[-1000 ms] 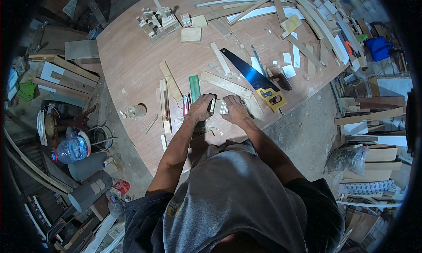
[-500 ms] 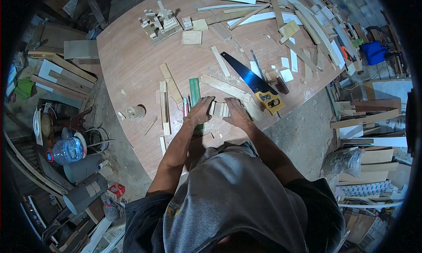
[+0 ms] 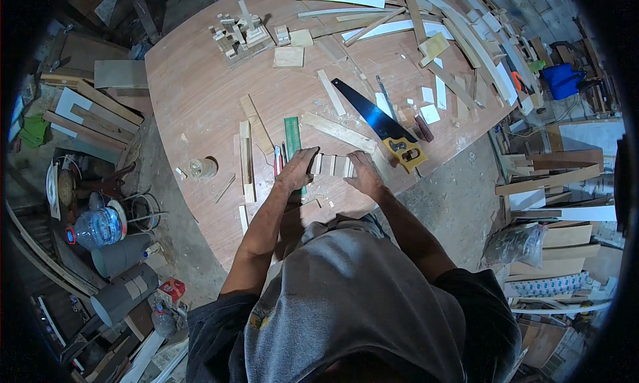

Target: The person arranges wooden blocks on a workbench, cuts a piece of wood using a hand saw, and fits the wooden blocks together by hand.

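Between my two hands is a row of small wooden blocks [image 3: 333, 165] with pale and darker bands, at the near edge of the table. My left hand [image 3: 299, 171] is closed on the row's left end. On the right end my right hand [image 3: 364, 174] is closed the same way. A green flat strip [image 3: 291, 135] lies just left of the blocks, partly under my left hand and wrist. Several slim pens or tools [image 3: 279, 158] lie beside it. Behind the blocks is a pale wooden slat [image 3: 338, 131], and a handsaw [image 3: 378, 119] with a yellow handle rests to the right.
A wooden model with a tower [image 3: 241, 30] stands at the far left of the table [image 3: 193, 97]. Wood strips [image 3: 393, 30] are piled at the far right. A glass jar [image 3: 203, 168] is near the left edge. Boards [image 3: 552, 180] are stacked beyond the table on the right.
My hands have moved slightly apart, and the blocks between them now show as a wider row with separate bands. The whole view has shifted a little.
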{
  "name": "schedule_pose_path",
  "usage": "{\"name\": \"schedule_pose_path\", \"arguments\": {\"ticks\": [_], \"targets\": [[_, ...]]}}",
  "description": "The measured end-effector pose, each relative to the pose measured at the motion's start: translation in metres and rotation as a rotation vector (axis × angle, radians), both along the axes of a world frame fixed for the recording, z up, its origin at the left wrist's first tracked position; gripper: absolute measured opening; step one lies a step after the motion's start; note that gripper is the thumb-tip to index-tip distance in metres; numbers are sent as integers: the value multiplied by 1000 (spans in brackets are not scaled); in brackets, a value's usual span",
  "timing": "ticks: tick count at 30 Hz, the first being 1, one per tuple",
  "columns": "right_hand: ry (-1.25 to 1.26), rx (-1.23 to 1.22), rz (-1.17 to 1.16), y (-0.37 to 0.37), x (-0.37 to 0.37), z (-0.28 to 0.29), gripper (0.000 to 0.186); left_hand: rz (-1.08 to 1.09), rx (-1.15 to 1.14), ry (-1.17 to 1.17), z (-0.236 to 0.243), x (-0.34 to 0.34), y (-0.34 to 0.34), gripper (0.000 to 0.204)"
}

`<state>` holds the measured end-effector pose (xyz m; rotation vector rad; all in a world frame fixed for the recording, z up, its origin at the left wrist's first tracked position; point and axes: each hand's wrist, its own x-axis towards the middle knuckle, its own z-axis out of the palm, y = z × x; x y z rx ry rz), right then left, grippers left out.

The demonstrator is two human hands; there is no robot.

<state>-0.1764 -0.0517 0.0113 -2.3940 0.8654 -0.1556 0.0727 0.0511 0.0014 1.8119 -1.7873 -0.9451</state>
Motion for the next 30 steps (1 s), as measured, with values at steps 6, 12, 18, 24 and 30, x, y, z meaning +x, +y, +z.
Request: {"name": "schedule_pose_path", "arguments": {"ticks": [6,12,18,24,30], "targets": [[90,24,4,-4,2,7,75,29,32,8,2,-1,2,92],[119,26,23,-4,5,14,74,30,32,9,2,-2,5,93],[89,19,-8,-3,0,10,83,10,-18,-122,35,-22,-5,100],[44,69,-49,-8,-20,11,88,-29,-1,-202,42,-35,-11,102],[127,31,-22,-7,-19,9,82,-42,38,-251,42,-34,-7,103]]}}
